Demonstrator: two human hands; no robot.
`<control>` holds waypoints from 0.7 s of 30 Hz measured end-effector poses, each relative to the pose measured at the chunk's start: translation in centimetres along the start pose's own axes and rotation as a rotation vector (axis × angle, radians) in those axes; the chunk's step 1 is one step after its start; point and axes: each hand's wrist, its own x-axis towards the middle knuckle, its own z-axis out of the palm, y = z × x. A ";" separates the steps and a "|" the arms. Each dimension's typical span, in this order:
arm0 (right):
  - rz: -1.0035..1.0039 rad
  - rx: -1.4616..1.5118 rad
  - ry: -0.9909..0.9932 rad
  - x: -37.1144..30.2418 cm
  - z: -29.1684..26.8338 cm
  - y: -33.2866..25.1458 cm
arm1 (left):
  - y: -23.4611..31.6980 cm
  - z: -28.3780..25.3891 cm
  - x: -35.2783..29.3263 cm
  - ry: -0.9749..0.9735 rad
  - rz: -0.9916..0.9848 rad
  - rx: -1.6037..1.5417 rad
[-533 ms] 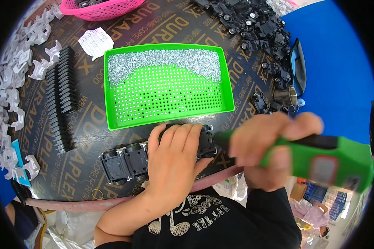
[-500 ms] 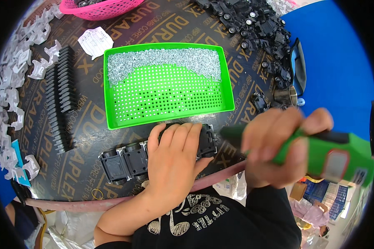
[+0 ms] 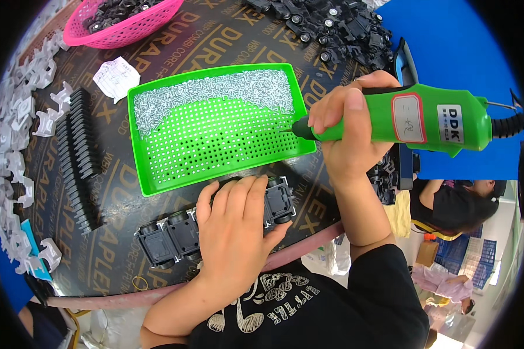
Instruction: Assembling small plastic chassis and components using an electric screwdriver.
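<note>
My left hand lies over a row of black toy car chassis, thumb on the near side and fingers along the far side. It covers the middle of the row; wheels and flat undersides show at both ends. My right hand is wrapped round a green electric screwdriver, held sideways with its bit pointing left. The bit tip is over the right part of a green tray. Small silver screws are heaped along the tray's far side, and many sit in its perforated plate.
Black chassis pile up at the far right. A pink basket of black parts stands far left, near a paper slip. Stacked black parts and pale plastic parts line the left. Other people are at the right.
My right hand has carried the screwdriver up and away from the chassis row's right end, bringing its bit over the tray. The left hand stays on the row. The view has shifted slightly.
</note>
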 end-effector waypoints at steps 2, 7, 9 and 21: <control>0.010 0.013 0.002 0.1 -0.1 0.0 | 0.1 0.1 0.0 -0.005 -0.002 0.005; -0.025 0.045 0.039 0.0 -0.5 -1.6 | -0.2 0.2 -0.1 -0.001 -0.014 0.023; -0.073 0.158 -0.048 0.0 -0.9 -4.0 | -0.2 -0.1 -0.1 0.000 -0.020 0.017; 0.106 0.160 -0.372 -4.2 -1.5 -8.8 | -0.1 -0.1 0.0 -0.027 0.007 0.028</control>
